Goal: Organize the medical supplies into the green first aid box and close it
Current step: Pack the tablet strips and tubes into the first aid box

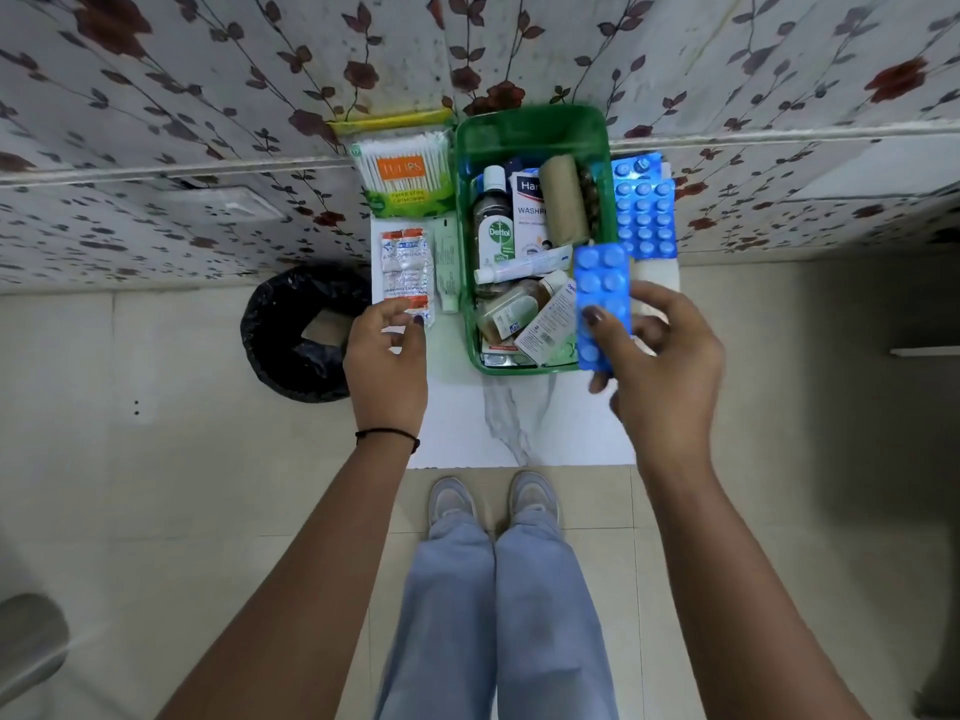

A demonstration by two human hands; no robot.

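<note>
The green first aid box (465, 283) stands open on a small white table, its lid (530, 135) raised at the back. Inside lie a Dettol bottle (492, 220), a bandage roll (563, 200), a white carton, a tube and small bottles. My right hand (660, 356) holds a blue blister pack (602, 304) over the box's right rim. My left hand (387, 356) touches the near end of a silver and red tablet strip (408, 267) lying left of the box. More blue blister packs (644, 210) lie right of the box.
A cotton swab pack (402, 171) and a pale green tube (447, 267) lie left of the box. A black-lined waste bin (301, 335) stands on the floor at the left. The white table's (519, 433) front edge is near my feet. A floral wall is behind.
</note>
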